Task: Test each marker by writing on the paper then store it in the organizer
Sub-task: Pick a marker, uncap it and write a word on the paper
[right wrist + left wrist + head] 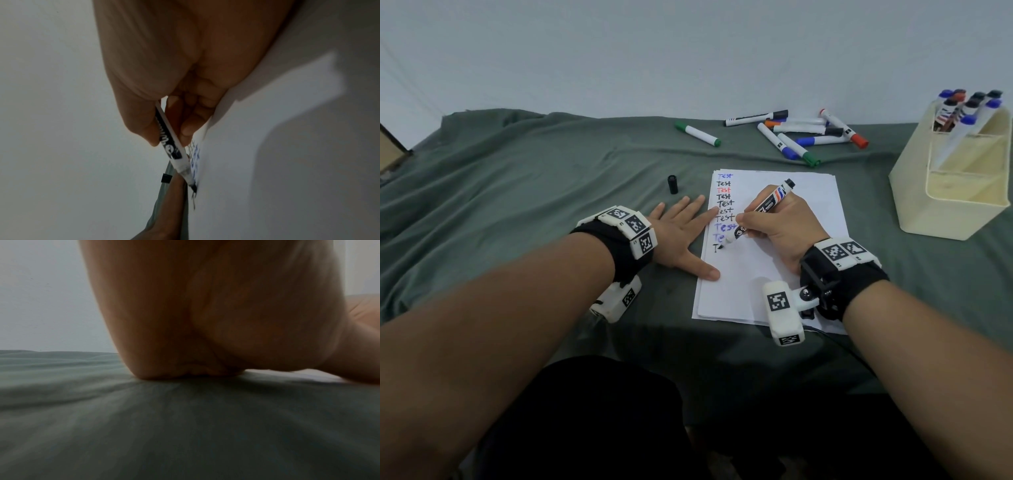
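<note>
Your right hand [779, 224] grips the black marker [758, 210], tip on the paper [784, 274]; left hand [681, 236] lies flat pinning its edge; keep strokes light, then recap with that cap [672, 184].

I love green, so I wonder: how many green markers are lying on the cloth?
2: a lone green marker left of the pile, and a green-capped marker at the pile's near edge. Others may be hidden.

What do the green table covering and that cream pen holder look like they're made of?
The covering looks like soft woven fabric, matte: it lies in folds and wrinkles and dents under the left wrist. The pen holder looks like moulded plastic, smooth with a slight sheen, with thin, slightly translucent inner walls; coated metal seems unlikely.
</note>
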Demonstrator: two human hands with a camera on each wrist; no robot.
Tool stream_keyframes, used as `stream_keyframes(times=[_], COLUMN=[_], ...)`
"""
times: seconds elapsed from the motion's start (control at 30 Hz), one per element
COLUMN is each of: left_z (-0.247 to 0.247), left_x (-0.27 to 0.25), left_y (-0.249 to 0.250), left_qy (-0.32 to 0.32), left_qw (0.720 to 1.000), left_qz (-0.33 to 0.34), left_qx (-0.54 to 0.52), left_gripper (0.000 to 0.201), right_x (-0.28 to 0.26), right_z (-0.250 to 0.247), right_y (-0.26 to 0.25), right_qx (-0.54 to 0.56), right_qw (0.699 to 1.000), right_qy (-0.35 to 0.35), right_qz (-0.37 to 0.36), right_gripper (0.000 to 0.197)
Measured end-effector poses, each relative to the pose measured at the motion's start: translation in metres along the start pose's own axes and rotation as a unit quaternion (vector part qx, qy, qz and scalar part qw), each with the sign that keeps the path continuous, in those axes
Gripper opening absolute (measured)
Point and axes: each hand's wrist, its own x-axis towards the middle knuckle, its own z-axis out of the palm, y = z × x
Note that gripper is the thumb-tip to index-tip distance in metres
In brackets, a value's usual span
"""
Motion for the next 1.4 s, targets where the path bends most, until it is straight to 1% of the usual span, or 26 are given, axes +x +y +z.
stream_keyframes(times=[0.13, 0.23, 0.37, 0.47, 0.6, 0.73, 0.83, 1.03, 1.23, 1.4], left_z=[-0.0005, -0.0001, -0.0003, 0.0005, 0.0009, -0.0006, -0.0015, -0.0013, -0.0005, 0.0003], left_x=[-0.0004, -0.0001, -0.0003, 0.0, -0.0002, -0.0015, -0.0024, -0.0032, -0.0019, -0.0001], left_y=[0.0001, 0.0002, 0.0, 0.0004, 0.0005, 0.0013, 0.0015, 0.0022, 0.0013, -0.0001], left_qy=[-0.002, -0.002, -0.003, -0.002, 0.0, -0.003, -0.005, -0.003, -0.001, -0.002], left_qw=[1.0, 1.0, 1.0, 1.0, 1.0, 1.0, 1.0, 1.0, 1.0, 1.0], left_qz=[0.0, 0.002, 0.0, -0.002, -0.002, 0.0, 0.001, 0.002, 0.002, 0.002], left_qx=[0.0, 0.0, 0.001, -0.002, -0.003, -0.001, 0.0, 0.0, 0.002, 0.001], left_gripper=[0.137, 0.137, 0.137, 0.138, 0.138, 0.137, 0.135, 0.132, 0.132, 0.137], right_x=[-0.0008, -0.0008, 0.0005, 0.0, -0.0008, -0.0017, -0.0016, 0.0004, 0.0005, 0.0014], right_z=[0.0009, 0.0021, -0.0013, -0.0016, -0.0006, -0.0011, -0.0012, -0.0062, -0.0042, -0.0062], right_y=[-0.001, -0.0008, 0.0011, 0.0016, 0.0013, 0.0013, 0.001, 0.0053, 0.0053, 0.008], right_qx=[0.004, -0.004, -0.015, -0.008, 0.002, 0.012, 0.013, 0.022, 0.033, 0.03], right_qw=[1.0, 1.0, 1.0, 1.0, 1.0, 1.0, 1.0, 0.998, 0.999, 0.999], right_qy=[-0.004, -0.011, 0.02, 0.028, 0.022, 0.022, 0.017, 0.062, 0.038, 0.031], right_qz=[0.006, 0.003, 0.002, 0.003, 0.006, 0.0, 0.004, 0.009, 0.007, 0.003], right_gripper=[0.009, 0.011, 0.011, 0.012, 0.013, 0.018, 0.013, 0.02, 0.02, 0.014])
